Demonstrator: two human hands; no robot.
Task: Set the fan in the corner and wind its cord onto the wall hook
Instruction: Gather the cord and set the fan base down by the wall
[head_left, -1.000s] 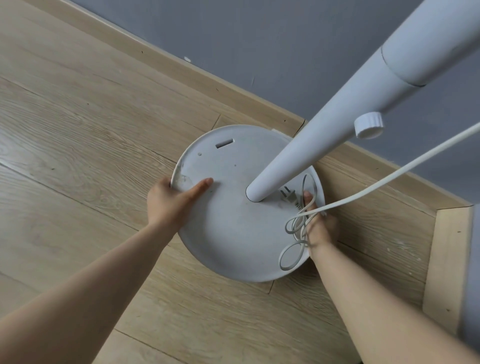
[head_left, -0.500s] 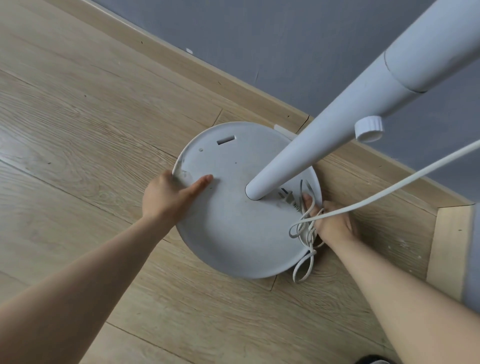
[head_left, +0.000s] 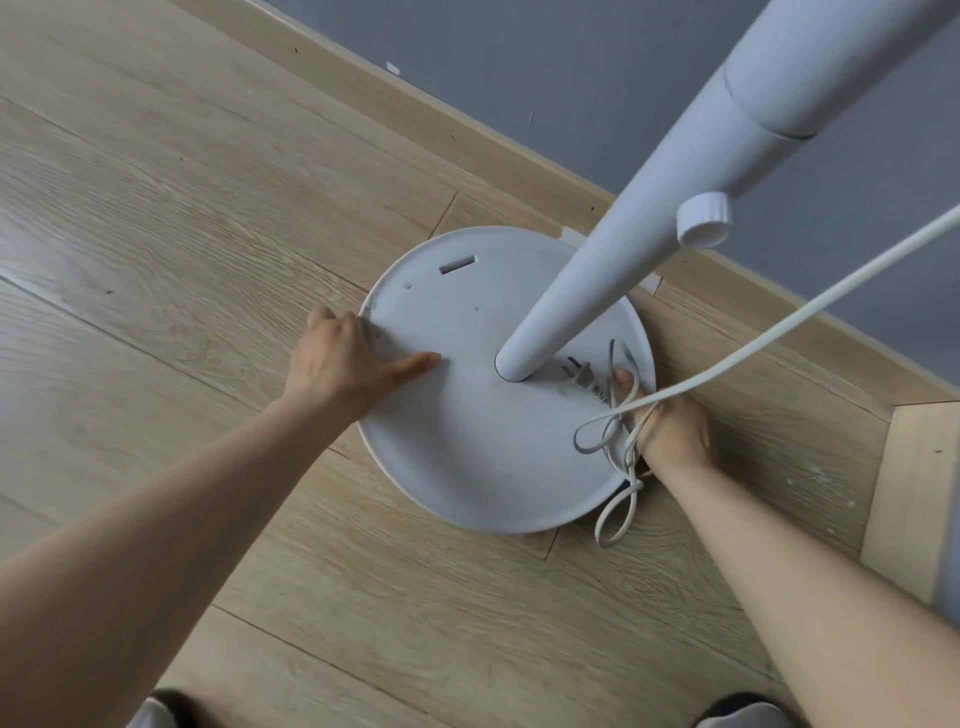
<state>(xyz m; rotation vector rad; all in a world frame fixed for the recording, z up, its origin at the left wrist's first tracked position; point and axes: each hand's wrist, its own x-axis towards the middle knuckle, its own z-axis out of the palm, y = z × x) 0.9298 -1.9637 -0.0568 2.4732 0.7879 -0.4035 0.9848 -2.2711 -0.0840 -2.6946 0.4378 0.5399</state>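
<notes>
The white fan (head_left: 467, 441) has its round base just beside the skirting (head_left: 467, 135), and its pole (head_left: 623, 234), with a knob (head_left: 704, 218) on its side, rises toward the upper right. Its white cord (head_left: 618, 452) hangs in loose loops over the base's right edge. The plug (head_left: 582, 375) lies on the base beside the pole, and one strand runs up to the right.

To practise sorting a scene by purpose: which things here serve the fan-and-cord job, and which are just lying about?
Job: fan base, gripped at its rim by left hand and right hand; pole; cord; plug.
Just there: skirting board; wooden floor; grey wall; shoe.
</notes>
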